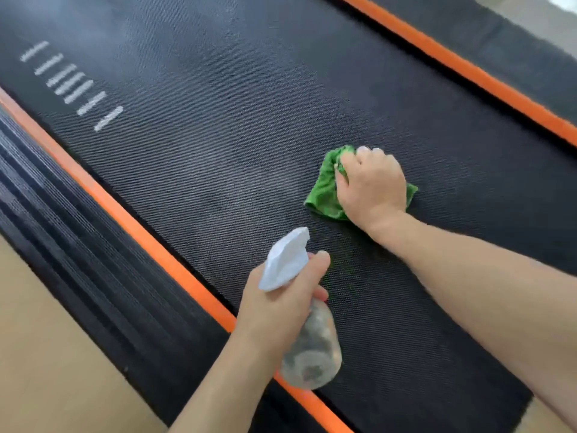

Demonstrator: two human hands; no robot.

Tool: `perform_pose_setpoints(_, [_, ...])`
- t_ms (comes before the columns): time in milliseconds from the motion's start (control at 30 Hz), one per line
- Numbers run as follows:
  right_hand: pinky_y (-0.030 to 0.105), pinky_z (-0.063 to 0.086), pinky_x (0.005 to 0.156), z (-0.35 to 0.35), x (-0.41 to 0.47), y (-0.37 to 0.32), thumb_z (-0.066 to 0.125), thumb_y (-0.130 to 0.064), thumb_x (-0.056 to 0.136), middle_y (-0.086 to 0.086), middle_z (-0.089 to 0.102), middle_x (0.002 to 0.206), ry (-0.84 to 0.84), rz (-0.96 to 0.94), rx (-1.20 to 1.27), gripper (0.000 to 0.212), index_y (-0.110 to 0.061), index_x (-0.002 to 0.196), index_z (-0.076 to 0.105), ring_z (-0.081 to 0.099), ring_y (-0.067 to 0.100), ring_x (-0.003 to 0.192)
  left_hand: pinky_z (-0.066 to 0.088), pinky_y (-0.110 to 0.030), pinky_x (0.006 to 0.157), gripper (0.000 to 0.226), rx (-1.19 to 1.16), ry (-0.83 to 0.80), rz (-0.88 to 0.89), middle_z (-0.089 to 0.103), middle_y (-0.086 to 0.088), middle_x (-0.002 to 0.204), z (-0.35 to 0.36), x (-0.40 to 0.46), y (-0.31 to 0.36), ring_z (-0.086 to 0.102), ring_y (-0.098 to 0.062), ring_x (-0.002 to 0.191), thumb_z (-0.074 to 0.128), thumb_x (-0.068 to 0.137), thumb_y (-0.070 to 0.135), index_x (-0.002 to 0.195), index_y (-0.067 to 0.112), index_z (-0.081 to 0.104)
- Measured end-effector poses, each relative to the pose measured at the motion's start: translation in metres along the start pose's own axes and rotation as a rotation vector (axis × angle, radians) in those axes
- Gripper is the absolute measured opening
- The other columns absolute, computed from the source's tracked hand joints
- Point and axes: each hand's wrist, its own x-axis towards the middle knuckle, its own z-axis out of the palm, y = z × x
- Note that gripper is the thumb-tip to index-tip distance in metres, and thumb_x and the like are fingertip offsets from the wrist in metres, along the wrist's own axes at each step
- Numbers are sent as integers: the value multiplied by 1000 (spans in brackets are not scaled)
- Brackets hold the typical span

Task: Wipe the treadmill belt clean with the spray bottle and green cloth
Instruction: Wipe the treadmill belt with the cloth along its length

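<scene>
The right hand lies knuckles up on the green cloth, its fingers curled down into the bunched fabric and pressing it against the treadmill belt. The cloth shows beyond the fingertips and on both sides of the hand (most of it sticks out on the thumb side, with a smaller corner past the little finger).

The left hand sits nearer the person and just to the left of the right forearm, wrapped around the neck of the spray bottle. Its thumb rests up beside the white spray head, which points away toward the cloth, and the clear body of the bottle hangs below the hand, over the belt's near edge.

An orange strip runs under the left wrist along the belt's side, with a ribbed black side rail beyond it. Far ahead of the left hand, short white lines mark the belt.
</scene>
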Motion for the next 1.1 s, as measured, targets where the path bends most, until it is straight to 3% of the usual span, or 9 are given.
perform_pose_setpoints(100, [39, 33, 62, -9, -21, -8, 54, -27, 91, 9, 56, 78, 4, 20, 8, 15, -13, 85, 57, 52, 33, 71, 48, -7, 55, 29, 31, 27, -21, 74, 10, 64, 4, -3, -4, 61, 8, 55, 77, 90, 42, 81, 15, 75])
perform_pose_setpoints(267, [40, 32, 58, -62, -145, -24, 63, -25, 82, 6, 50, 74, -105, -60, 195, 13, -16, 79, 53, 46, 30, 67, 55, -38, 78, 32, 9, 46, -61, 73, 5, 66, 14, -19, 7, 68, -15, 71, 78, 89, 44, 98, 14, 76])
perform_pose_setpoints(367, [38, 30, 56, -86, -209, -25, 65, -23, 83, 3, 47, 72, -139, -208, 289, 18, -19, 75, 48, 43, 26, 64, 51, -35, 77, 33, 11, 11, -46, 75, 6, 68, 25, -28, 15, 68, -16, 76, 76, 89, 48, 103, 19, 76])
perform_pose_setpoints(467, [37, 30, 56, -75, -188, -5, 59, -21, 85, 2, 46, 70, -116, -353, 275, 16, -19, 74, 47, 42, 24, 62, 53, -34, 74, 27, 13, -28, -21, 76, 7, 68, 38, -30, 18, 68, -14, 76, 75, 88, 48, 99, 23, 78])
perform_pose_setpoints(533, [38, 34, 58, -51, -142, 14, 59, -25, 84, 4, 49, 71, -45, -255, 190, 13, -17, 76, 53, 46, 27, 64, 58, -37, 77, 28, 33, -56, 1, 76, 6, 68, 45, -25, 17, 69, -11, 72, 76, 86, 49, 93, 22, 79])
perform_pose_setpoints(633, [38, 40, 61, -19, -64, 35, 48, -30, 86, 7, 58, 74, 63, -32, 70, 21, -13, 81, 60, 55, 32, 67, 54, -29, 75, 27, 60, -90, 76, 77, 7, 70, 46, -17, 6, 67, -2, 65, 74, 88, 52, 97, 27, 80])
perform_pose_setpoints(800, [37, 38, 62, -15, -54, 28, 48, -29, 86, 6, 60, 74, 91, 52, 21, 19, -14, 79, 57, 55, 31, 68, 55, -33, 75, 27, 131, -112, 151, 76, 5, 68, 37, 1, -5, 66, -14, 70, 75, 89, 50, 93, 24, 78])
perform_pose_setpoints(967, [37, 34, 62, -61, -155, -5, 52, -31, 83, -1, 51, 73, 6, -159, 199, 15, -19, 74, 50, 47, 24, 67, 59, -39, 83, 32, 182, -133, 183, 75, 5, 67, 29, 20, -3, 67, -20, 75, 82, 81, 53, 85, 22, 79])
perform_pose_setpoints(1100, [32, 34, 62, -82, -203, -9, 56, -33, 87, -5, 47, 77, -102, -395, 268, 15, -20, 80, 51, 42, 19, 69, 52, -37, 76, 37, 118, -164, 229, 70, 4, 70, 20, 33, -6, 64, -20, 76, 85, 69, 57, 78, 22, 80])
